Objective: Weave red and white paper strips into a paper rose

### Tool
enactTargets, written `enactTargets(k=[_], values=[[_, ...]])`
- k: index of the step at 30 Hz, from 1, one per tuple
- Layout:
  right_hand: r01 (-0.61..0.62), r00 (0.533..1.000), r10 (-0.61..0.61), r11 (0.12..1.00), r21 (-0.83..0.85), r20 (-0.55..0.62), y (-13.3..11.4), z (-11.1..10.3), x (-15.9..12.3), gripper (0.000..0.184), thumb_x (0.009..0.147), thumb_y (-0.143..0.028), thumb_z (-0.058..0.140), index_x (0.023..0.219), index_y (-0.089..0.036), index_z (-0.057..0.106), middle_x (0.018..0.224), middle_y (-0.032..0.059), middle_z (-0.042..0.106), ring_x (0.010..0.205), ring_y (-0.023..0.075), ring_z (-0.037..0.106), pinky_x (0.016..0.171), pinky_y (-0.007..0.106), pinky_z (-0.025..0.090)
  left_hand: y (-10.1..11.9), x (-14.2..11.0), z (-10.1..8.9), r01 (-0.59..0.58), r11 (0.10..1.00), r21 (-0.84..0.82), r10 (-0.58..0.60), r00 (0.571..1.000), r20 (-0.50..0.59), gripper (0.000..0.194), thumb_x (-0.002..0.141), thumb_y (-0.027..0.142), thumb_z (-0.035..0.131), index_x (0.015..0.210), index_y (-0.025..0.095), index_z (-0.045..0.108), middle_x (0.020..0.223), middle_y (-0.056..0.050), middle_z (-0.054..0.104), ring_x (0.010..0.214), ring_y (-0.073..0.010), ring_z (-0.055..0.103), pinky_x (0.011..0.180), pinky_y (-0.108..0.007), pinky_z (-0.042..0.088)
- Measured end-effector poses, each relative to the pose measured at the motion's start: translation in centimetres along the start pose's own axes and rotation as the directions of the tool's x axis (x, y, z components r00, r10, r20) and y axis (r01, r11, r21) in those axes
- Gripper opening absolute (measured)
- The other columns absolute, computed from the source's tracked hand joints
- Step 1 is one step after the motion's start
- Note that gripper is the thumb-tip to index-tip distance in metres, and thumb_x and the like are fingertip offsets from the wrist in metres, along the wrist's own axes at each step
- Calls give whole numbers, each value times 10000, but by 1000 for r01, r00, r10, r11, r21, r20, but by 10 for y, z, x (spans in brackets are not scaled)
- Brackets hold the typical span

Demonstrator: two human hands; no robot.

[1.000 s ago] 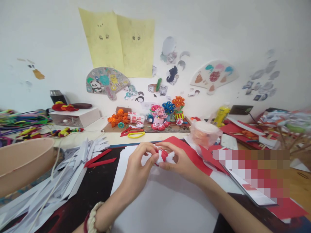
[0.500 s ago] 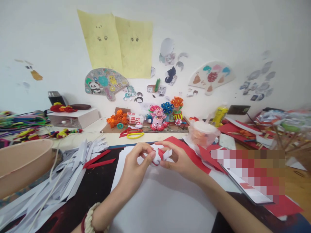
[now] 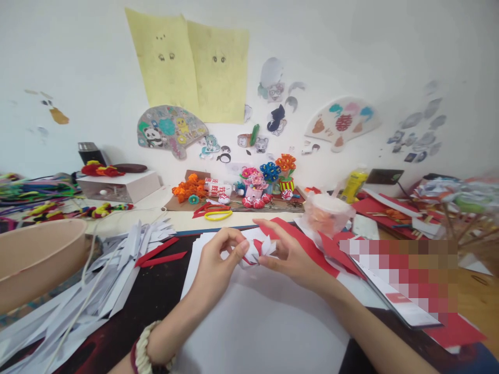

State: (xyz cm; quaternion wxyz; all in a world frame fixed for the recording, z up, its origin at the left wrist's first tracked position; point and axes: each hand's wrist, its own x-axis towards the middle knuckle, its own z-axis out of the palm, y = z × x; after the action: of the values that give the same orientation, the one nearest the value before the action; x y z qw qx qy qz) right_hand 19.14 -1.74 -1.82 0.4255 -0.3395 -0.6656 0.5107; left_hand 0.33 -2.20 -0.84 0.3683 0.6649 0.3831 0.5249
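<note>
A small ball woven from red and white paper strips (image 3: pixel 253 253) is held above the stack of white paper (image 3: pixel 249 322). My left hand (image 3: pixel 224 254) pinches its left side between thumb and fingers. On the other side, my right hand (image 3: pixel 290 254) has its thumb and fingertips on a white strip end that sticks out of the ball; its index finger is raised. The ball's far side is hidden by my fingers.
White paper strips (image 3: pixel 120 275) lie at the left beside a beige basin (image 3: pixel 39 259). Two red strips (image 3: pixel 163 259) rest on the dark mat. Yellow-handled scissors (image 3: pixel 218 214), a lidded plastic cup (image 3: pixel 329 208) and red paper (image 3: pixel 307 249) are farther back and right.
The ball has turned slightly between my hands. My right index finger has lifted, and the white strip end now points more upward. The view has shifted a little.
</note>
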Motion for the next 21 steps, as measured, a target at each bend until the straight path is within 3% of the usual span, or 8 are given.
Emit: enactTargets(k=[2,6,11,13,16,18,21], values=[[11,1000,-11,1000,11,2,0,0,0,729,789,-432,754,1408,-280,401,809,-22,644,723,131,626,635,244,513,-1,0,-1,4,1000,11,-4,1000,0,224,859,368,620,762,170,584,811,-32,613,729,-158,571,652,-259,466],[52,998,-53,998,31,28,3,-3,2,637,807,-416,738,1357,-275,448,1032,45,687,993,192,655,836,326,536,0,4,-5,-39,997,61,38,999,8,190,877,334,590,772,177,572,815,-29,615,760,-167,582,717,-284,463],[163,986,-167,968,-188,-2,7,-4,7,463,770,-406,766,1180,-255,616,1181,77,669,1107,251,634,924,402,524,1,7,-13,-170,952,254,155,985,79,136,910,300,551,826,198,583,910,-42,651,872,-197,598,800,-322,449],[164,983,-181,942,-294,-34,7,-3,7,437,786,-395,748,1179,-254,621,1127,71,692,1024,248,668,885,410,539,-1,4,-15,-300,858,417,292,953,85,75,912,276,562,895,215,600,975,-47,653,948,-214,586,829,-336,425],[167,967,-230,899,-405,-112,8,-1,7,390,798,-375,730,1151,-242,629,1060,67,705,950,241,685,851,400,546,-4,-1,-15,-488,590,643,497,848,187,93,900,262,613,991,238,618,992,-46,665,928,-219,579,806,-341,375],[182,957,-261,878,-442,-124,8,0,7,361,800,-369,725,1123,-238,632,1084,71,696,968,244,680,838,383,548,-6,-3,-14,-550,442,709,535,796,283,115,893,286,642,992,231,621,944,-38,686,864,-210,583,761,-334,349],[206,949,-294,848,-488,-110,9,0,8,327,805,-380,719,1085,-234,632,1110,75,685,979,244,673,820,363,550,-8,-5,-11,-581,325,746,549,759,351,61,916,255,613,962,214,617,898,-26,710,825,-199,582,746,-335,329]])
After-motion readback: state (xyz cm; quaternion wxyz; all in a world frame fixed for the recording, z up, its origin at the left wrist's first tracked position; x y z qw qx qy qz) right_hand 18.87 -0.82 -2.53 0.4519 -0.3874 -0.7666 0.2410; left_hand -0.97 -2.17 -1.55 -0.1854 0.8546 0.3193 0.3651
